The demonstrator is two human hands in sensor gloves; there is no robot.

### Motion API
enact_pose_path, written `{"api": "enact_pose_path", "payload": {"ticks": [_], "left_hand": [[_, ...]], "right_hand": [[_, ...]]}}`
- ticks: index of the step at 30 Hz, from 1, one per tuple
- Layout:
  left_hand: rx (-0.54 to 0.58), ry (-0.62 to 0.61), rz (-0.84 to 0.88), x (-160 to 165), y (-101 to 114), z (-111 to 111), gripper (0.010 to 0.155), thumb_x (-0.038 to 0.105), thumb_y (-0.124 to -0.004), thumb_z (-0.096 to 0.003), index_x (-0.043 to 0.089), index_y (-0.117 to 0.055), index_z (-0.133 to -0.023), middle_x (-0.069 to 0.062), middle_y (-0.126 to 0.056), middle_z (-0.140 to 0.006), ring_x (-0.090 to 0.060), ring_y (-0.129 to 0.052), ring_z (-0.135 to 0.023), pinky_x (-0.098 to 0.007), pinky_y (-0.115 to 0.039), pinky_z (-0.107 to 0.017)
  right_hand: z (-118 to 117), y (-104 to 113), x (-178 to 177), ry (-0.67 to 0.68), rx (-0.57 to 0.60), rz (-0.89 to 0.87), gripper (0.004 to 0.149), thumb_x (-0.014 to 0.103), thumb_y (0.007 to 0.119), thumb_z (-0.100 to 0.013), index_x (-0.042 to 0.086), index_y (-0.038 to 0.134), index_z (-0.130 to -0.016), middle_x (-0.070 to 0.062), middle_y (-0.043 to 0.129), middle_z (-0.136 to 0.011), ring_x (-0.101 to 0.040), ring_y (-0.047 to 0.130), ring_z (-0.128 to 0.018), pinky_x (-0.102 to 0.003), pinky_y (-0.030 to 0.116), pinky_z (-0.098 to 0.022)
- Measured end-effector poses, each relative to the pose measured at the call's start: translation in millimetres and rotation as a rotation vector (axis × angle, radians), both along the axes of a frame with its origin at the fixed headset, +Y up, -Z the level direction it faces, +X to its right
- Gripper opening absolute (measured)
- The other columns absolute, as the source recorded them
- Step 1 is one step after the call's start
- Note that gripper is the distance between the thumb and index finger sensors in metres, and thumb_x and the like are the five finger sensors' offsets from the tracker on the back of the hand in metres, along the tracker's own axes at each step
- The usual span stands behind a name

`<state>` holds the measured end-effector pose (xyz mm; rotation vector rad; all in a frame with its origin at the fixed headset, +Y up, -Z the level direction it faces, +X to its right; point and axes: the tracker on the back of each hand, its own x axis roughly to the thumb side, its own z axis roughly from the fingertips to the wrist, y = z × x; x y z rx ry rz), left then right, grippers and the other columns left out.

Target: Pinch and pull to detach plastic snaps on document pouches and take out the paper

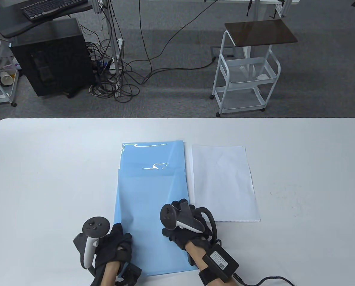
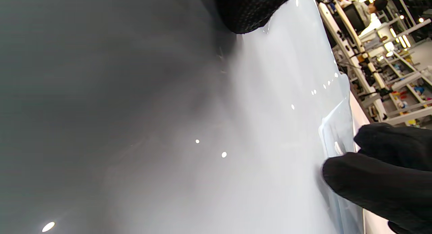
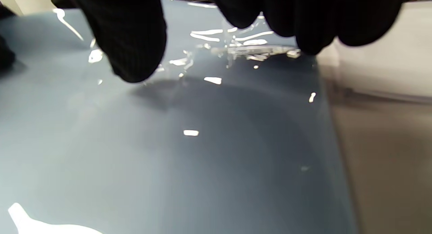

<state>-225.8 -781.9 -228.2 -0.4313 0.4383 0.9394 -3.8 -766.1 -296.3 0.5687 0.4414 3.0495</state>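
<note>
Two light blue document pouches lie overlapped on the white table, the far pouch (image 1: pixel 152 155) partly under the near pouch (image 1: pixel 144 214). A white paper sheet (image 1: pixel 222 181) lies flat just right of them. My left hand (image 1: pixel 120 236) rests on the near pouch's lower left edge, a fingertip (image 2: pixel 249 11) pressing the plastic down. At the pouch's right edge my right hand (image 1: pixel 181 207) curls thumb (image 3: pixel 135 41) and fingers (image 3: pixel 303 24) down onto the clear flap edge (image 3: pixel 249 50). That flap (image 2: pixel 334 136) stands slightly lifted against the right fingers (image 2: pixel 374 183). The snap itself is not clear.
The table's far edge (image 1: pixel 177 119) runs across the view. Beyond it on the floor are a white rolling cart (image 1: pixel 246 71), a black computer case (image 1: pixel 52 56) and tangled cables (image 1: pixel 117 80). A cable (image 1: pixel 269 280) trails from my right wrist.
</note>
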Motion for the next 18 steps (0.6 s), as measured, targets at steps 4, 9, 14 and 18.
{"api": "enact_pose_path", "payload": {"ticks": [4, 9, 14, 18], "left_hand": [[0.001, -0.002, -0.005, 0, 0, 0, 0.054, 0.023, -0.071, -0.0571, 0.011, -0.052, -0.106, 0.000, -0.086, -0.094, -0.022, -0.104, -0.063, -0.039, -0.091, -0.048], [0.003, -0.002, -0.019, 1, 0, 1, 0.054, 0.023, -0.071, -0.0571, 0.011, -0.052, -0.106, 0.000, -0.086, -0.094, -0.021, -0.104, -0.063, -0.039, -0.091, -0.048], [0.002, -0.001, -0.024, 1, 0, 1, 0.054, 0.023, -0.071, -0.0570, 0.011, -0.052, -0.106, 0.000, -0.086, -0.094, -0.021, -0.104, -0.063, -0.038, -0.091, -0.048], [0.002, 0.000, -0.025, 1, 0, 1, 0.054, 0.023, -0.071, -0.0569, 0.011, -0.052, -0.106, 0.000, -0.086, -0.094, -0.021, -0.104, -0.063, -0.038, -0.091, -0.048]], "right_hand": [[0, -7, -8, 0.018, -0.002, 0.050, 0.091, 0.054, 0.086, -0.046, -0.004, 0.054, -0.108, -0.038, 0.064, -0.110, -0.057, 0.078, -0.086, -0.066, 0.076, -0.056], [-2, -5, -15, 0.030, 0.012, 0.095, 0.084, 0.047, 0.087, -0.049, -0.004, 0.056, -0.107, -0.037, 0.070, -0.107, -0.057, 0.083, -0.083, -0.065, 0.080, -0.054], [-1, -7, -25, 0.061, 0.081, 0.157, 0.078, 0.042, 0.087, -0.050, -0.008, 0.060, -0.103, -0.038, 0.079, -0.099, -0.057, 0.091, -0.076, -0.065, 0.085, -0.050], [1, -15, -39, 0.106, 0.184, 0.283, 0.065, 0.027, 0.082, -0.048, -0.010, 0.064, -0.099, -0.037, 0.088, -0.089, -0.054, 0.099, -0.067, -0.062, 0.091, -0.043]]}}
